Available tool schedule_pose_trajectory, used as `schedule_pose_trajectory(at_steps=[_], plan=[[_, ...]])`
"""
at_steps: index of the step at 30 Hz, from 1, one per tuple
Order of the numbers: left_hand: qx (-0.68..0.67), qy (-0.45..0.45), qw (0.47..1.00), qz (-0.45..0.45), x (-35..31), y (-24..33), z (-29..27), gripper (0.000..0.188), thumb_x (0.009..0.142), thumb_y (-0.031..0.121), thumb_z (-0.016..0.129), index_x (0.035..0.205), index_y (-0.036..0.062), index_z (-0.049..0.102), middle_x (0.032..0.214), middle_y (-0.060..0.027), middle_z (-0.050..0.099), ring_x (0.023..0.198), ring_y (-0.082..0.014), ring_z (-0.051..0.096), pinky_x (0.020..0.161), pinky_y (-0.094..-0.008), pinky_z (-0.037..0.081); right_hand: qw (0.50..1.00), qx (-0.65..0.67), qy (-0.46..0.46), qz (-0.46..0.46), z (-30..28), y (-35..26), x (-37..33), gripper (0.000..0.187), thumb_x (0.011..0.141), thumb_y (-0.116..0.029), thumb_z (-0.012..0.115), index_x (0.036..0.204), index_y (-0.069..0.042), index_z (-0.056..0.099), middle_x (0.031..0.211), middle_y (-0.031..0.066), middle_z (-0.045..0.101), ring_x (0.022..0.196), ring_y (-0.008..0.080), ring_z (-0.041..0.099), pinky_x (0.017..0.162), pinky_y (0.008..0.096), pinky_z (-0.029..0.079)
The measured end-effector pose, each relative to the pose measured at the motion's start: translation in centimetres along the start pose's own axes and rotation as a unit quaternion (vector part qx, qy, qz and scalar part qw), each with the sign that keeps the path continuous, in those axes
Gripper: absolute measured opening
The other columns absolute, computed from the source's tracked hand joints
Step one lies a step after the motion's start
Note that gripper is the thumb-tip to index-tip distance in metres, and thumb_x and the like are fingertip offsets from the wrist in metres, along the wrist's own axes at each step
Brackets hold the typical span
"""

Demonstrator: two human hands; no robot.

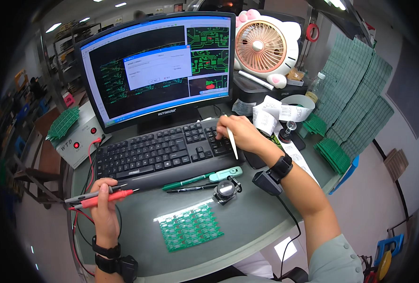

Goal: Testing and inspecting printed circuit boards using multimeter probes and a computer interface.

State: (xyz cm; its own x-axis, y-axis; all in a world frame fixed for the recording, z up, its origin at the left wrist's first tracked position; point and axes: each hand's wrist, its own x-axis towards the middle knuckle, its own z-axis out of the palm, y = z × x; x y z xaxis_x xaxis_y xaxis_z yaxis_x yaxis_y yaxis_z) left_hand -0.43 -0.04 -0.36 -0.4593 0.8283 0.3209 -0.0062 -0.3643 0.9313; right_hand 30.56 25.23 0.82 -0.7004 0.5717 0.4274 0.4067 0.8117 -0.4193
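Note:
My left hand (pixel 106 207) is closed around a red test probe (pixel 106 198) and a grey test probe (pixel 89 195), their tips pointing right, just off the front left of the black keyboard (pixel 157 153). Over the keyboard's number pad, my right hand (pixel 241 133) pinches a slim white pointed stick (pixel 232 143) that slants toward me. Its fingertips are at the keys; whether they press any is hidden. A green circuit board panel (pixel 190 228) lies flat on the table between my forearms. The monitor (pixel 160 66) behind shows a dialog box over a circuit layout.
A green pen (pixel 189 181), a mint-coloured cutter (pixel 225 174) and a round magnifier (pixel 225 189) lie before the keyboard. At left stands a white box (pixel 81 141) with red sockets; probe leads run beside it. A fan (pixel 261 45), paper strip (pixel 292 111) and green boards (pixel 333 155) are at right.

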Motion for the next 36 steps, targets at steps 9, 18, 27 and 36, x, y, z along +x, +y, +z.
schedule_pose_trajectory(at_steps=[9,18,27,36], plan=[[-0.007,-0.003,1.000,0.001,-0.2,0.5,0.7,0.023,0.099,0.023,0.048,0.099,0.0016,0.057,0.090,-0.0038,0.057,0.075,-0.0099,0.058,0.071,-0.0253,0.047,0.995,-0.001,0.056,0.078,-1.0,0.1,-0.4,0.017,0.095,-0.024,0.052,0.089,-0.009,0.057,0.075,0.0036,0.068,0.087,0.0267,0.062,0.082,0.0415,0.039],[-0.002,-0.013,1.000,0.004,0.1,0.2,0.2,0.023,0.100,0.024,0.047,0.101,0.0027,0.056,0.095,-0.0029,0.057,0.076,-0.0105,0.061,0.070,-0.0256,0.049,0.999,-0.037,0.009,-0.035,0.6,-0.4,0.2,0.019,0.091,-0.024,0.059,0.087,-0.006,0.060,0.079,0.0102,0.066,0.083,0.0325,0.061,0.075,0.0448,0.045],[-0.010,-0.003,1.000,0.006,-0.1,0.7,0.6,0.024,0.099,0.020,0.046,0.098,0.0000,0.059,0.084,-0.0057,0.058,0.072,-0.0113,0.057,0.071,-0.0264,0.046,0.992,-0.108,0.062,-0.035,-0.8,0.0,-1.0,0.018,0.094,-0.022,0.054,0.085,-0.006,0.056,0.074,0.0064,0.067,0.074,0.0310,0.061,0.071,0.0428,0.044],[0.000,-0.025,1.000,-0.004,-0.1,0.6,0.2,0.024,0.098,0.020,0.048,0.097,0.0005,0.062,0.088,-0.0061,0.062,0.073,-0.0114,0.058,0.073,-0.0277,0.047,0.995,0.008,0.082,0.051,-1.6,-3.4,-2.9,0.016,0.092,-0.017,0.057,0.083,-0.004,0.059,0.065,0.0094,0.064,0.062,0.0300,0.064,0.060,0.0390,0.049]])
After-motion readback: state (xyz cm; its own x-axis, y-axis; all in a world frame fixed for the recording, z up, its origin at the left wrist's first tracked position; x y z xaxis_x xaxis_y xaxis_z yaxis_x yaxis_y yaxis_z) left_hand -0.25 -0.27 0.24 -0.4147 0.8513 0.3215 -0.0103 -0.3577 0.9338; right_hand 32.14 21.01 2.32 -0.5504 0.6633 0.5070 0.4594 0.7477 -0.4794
